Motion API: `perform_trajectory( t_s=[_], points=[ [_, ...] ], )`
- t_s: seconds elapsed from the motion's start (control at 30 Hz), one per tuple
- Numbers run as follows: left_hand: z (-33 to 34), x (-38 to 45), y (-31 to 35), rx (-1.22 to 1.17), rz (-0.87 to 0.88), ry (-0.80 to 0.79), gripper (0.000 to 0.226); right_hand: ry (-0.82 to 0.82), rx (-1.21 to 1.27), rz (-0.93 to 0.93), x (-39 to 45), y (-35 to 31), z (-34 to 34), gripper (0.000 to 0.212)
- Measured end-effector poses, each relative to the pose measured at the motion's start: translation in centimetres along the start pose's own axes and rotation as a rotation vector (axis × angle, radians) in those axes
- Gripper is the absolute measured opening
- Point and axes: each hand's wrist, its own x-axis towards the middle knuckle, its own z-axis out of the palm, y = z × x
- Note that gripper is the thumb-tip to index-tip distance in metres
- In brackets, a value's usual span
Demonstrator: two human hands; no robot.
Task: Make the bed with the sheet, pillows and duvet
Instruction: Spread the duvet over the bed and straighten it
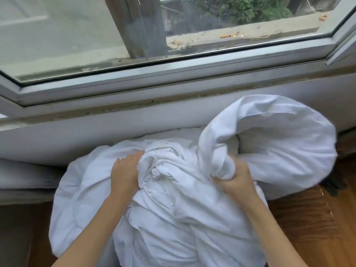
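A large window (173,35) fills the upper half of the frame, its white sill (134,97) running across the middle. Below it, from centre to lower right, a heap of white bedding (86,180) lies bundled on a wooden surface (308,218) against the wall; which part is sheet, pillow or duvet cannot be told apart with certainty, though the rounded padded mass at the right (279,135) looks like duvet or pillow. No bed is in view.

Lower centre, two bare forearms reach up into the heap. The left hand (125,170) lies on the bundle with fingers curled into crumpled cloth at its middle, seemingly gripping a fold. The right hand (235,180) is clenched tight around a twisted handful of fabric that rises into the padded roll.

This appears to be the very start: the bedding is being gathered or sorted, nothing yet spread. The next move probably calls for separating the pieces and freeing the sheet first, lifting without dragging the rest.

No brand, label or writing can be read anywhere
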Motion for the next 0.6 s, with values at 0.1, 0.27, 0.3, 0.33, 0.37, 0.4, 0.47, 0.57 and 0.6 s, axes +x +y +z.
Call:
perform_trajectory(
  t_s=[0.1,0.27,0.3,0.33,0.37,0.4,0.47,0.57,0.6],
  points=[
    [-0.8,-0.6,-1.5,-0.075,-0.001,-0.009,0.025,-0.184,-0.337,-0.233,-1.4,-2.5,3.3,0.021],
    [-5.3,-1.9,-3.1,-0.659,-0.235,0.052,0.037,-0.234,-0.538,-0.31,-3.1,-4.8,7.5,0.044],
    [-6.8,-1.9,-2.6,-0.829,-0.247,0.132,0.044,-0.261,-0.584,-0.314,-3.6,-5.0,8.4,0.049],
    [-8.3,-1.8,-1.7,-0.925,-0.179,0.192,0.048,-0.277,-0.616,-0.325,-4.0,-5.1,9.3,0.053],
    [-9.8,-1.6,-0.4,-0.953,-0.051,0.198,0.051,-0.289,-0.644,-0.339,-4.4,-5.2,10.2,0.054],
    [-11.0,-1.5,0.9,-0.918,0.114,0.169,0.055,-0.305,-0.667,-0.342,-4.7,-5.6,11.1,0.054],
    [-12.3,-0.7,3.6,-0.68,0.402,0.043,0.07,-0.344,-0.702,-0.344,-5.1,-6.6,12.4,0.047],
    [-12.1,1.1,6.2,-0.169,0.489,-0.101,0.044,-0.262,-0.744,-0.424,-5.9,-7.9,13.1,0.034],
    [-11.9,1.2,6.2,-0.1,0.511,-0.073,0.023,-0.239,-0.738,-0.423,-6.2,-8.0,12.8,0.037]
  ],
)
